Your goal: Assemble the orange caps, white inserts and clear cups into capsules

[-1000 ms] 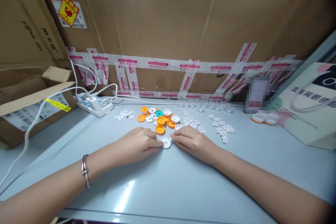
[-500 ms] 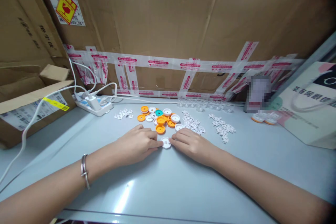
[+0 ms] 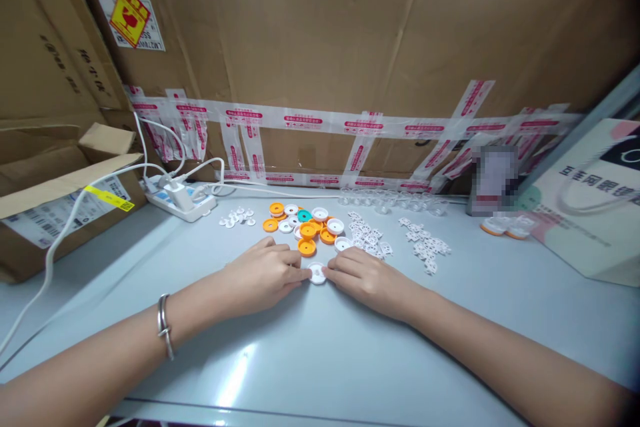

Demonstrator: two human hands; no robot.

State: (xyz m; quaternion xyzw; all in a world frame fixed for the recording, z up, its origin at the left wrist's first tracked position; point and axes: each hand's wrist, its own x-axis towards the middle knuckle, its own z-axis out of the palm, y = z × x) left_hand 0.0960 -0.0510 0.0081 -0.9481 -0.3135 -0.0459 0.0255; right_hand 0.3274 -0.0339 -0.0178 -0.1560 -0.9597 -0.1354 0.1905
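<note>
A round white disc point(image 3: 317, 273) with a small piece at its centre lies on the grey table point(image 3: 320, 353). My left hand point(image 3: 270, 273) has its fingers curled, with the tips on the disc's left rim. On the opposite rim rest the fingertips of my right hand point(image 3: 367, 277), also closed. Just beyond the hands is a cluster of orange discs point(image 3: 307, 248), white discs point(image 3: 335, 226) and one teal disc point(image 3: 303, 215). Small white flat pieces point(image 3: 367, 235) lie behind my right hand.
Small white pegs point(image 3: 237, 217) and a power strip point(image 3: 193, 207) with white cables lie at the left, beside an open carton point(image 3: 65, 207). Clear cups point(image 3: 390, 201) line the back. More white pieces point(image 3: 425, 245) and a white printed box point(image 3: 590, 207) are at the right.
The view has shifted very slightly. Both hands keep the same hold at the rims of the white disc.
</note>
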